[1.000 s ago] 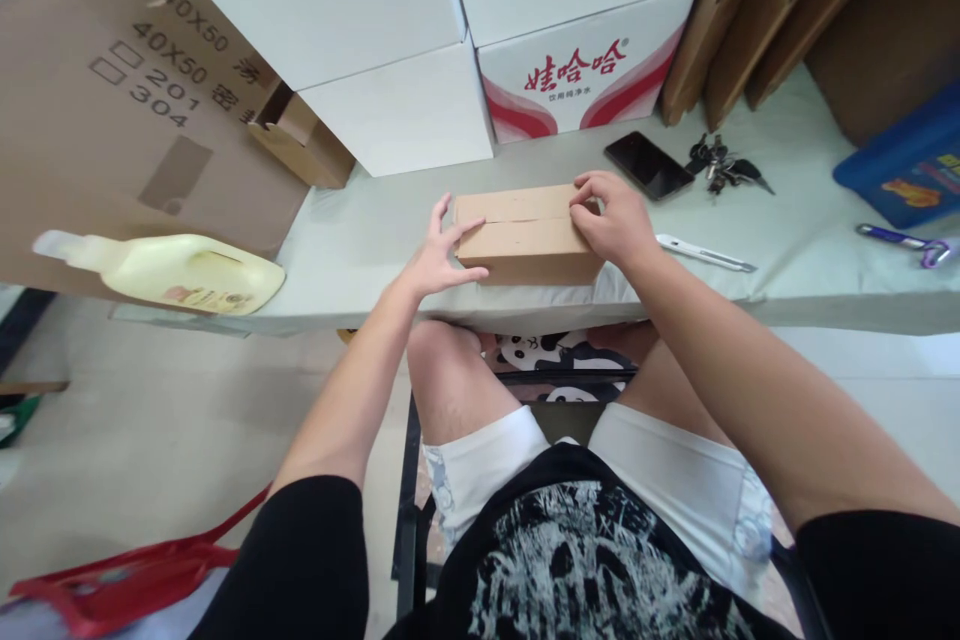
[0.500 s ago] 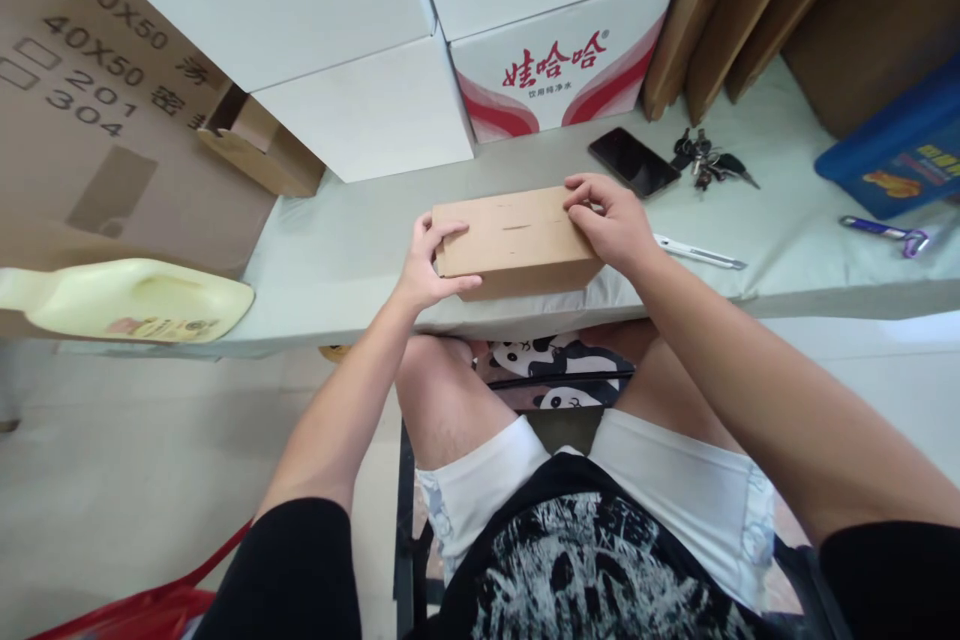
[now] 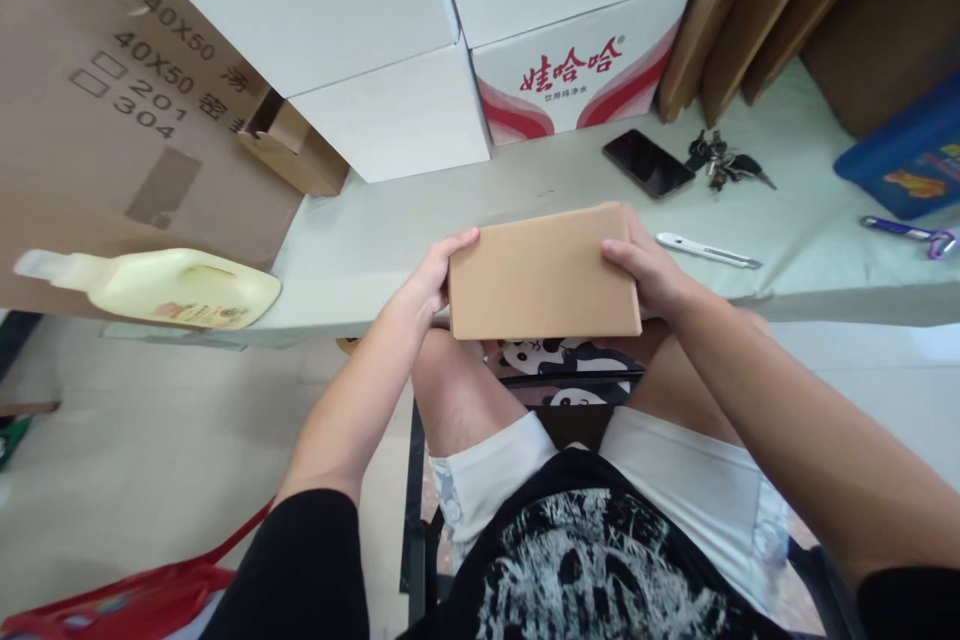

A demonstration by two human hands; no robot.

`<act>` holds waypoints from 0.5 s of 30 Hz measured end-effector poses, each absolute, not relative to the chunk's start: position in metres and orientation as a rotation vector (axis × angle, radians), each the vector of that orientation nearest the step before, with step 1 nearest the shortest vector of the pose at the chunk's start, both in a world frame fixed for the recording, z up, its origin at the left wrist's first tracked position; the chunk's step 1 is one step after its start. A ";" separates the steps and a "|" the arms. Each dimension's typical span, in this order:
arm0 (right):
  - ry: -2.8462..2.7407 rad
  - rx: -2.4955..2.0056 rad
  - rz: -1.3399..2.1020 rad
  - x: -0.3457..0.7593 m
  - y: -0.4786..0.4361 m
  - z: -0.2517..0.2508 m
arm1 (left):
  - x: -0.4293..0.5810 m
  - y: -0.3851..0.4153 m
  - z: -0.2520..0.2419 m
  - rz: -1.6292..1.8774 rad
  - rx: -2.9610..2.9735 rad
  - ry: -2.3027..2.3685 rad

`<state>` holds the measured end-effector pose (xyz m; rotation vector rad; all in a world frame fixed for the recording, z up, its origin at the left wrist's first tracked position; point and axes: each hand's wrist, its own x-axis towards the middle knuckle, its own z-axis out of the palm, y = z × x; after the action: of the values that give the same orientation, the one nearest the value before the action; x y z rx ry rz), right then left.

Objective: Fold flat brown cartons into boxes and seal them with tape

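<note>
A small brown cardboard box [image 3: 544, 272] is lifted off the pale green table [image 3: 420, 220] and tilted, a plain side facing me. My left hand [image 3: 433, 272] grips its left end with fingers wrapped round the edge. My right hand [image 3: 651, 265] grips its right end the same way. The box hangs over the table's front edge, above my knees.
White cartons [image 3: 390, 110] and a red-printed carton [image 3: 574, 75] stand at the back. A phone [image 3: 649, 163], keys [image 3: 724, 165] and a utility knife [image 3: 709, 251] lie to the right. A cream jug [image 3: 172, 287] lies at the left, a blue box [image 3: 911, 160] at far right.
The box was lying flat on the table under both hands. Both hands have now gripped its ends, lifted it toward me and turned it so a plain side shows.
</note>
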<state>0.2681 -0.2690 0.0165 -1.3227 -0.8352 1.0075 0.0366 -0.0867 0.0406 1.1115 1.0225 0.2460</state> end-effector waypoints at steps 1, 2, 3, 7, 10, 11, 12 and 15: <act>-0.738 -1.326 1.082 0.265 -0.271 0.021 | 0.039 -0.091 0.041 0.198 1.049 1.072; -0.632 -1.324 1.154 0.264 -0.272 0.025 | 0.041 -0.096 0.040 0.161 0.999 1.105; -0.528 -1.327 1.220 0.263 -0.272 0.028 | 0.043 -0.099 0.039 0.142 0.964 1.120; -0.205 -1.407 1.361 0.272 -0.267 0.026 | 0.043 -0.108 0.030 0.345 1.078 1.023; -0.049 -1.431 1.381 0.286 -0.263 0.019 | 0.036 -0.111 0.028 0.477 1.373 0.766; -0.020 -1.428 1.393 0.290 -0.263 0.016 | 0.033 -0.111 0.028 0.448 1.472 0.672; -0.010 -1.425 1.408 0.293 -0.262 0.014 | 0.031 -0.112 0.028 0.402 1.565 0.604; -0.123 -1.400 1.439 0.297 -0.261 0.010 | 0.029 -0.113 0.027 0.338 1.755 0.614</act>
<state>0.2969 -0.2607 0.0105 -1.4002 -0.1229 1.4388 0.0293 -0.1128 0.0266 1.7553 0.6139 0.3377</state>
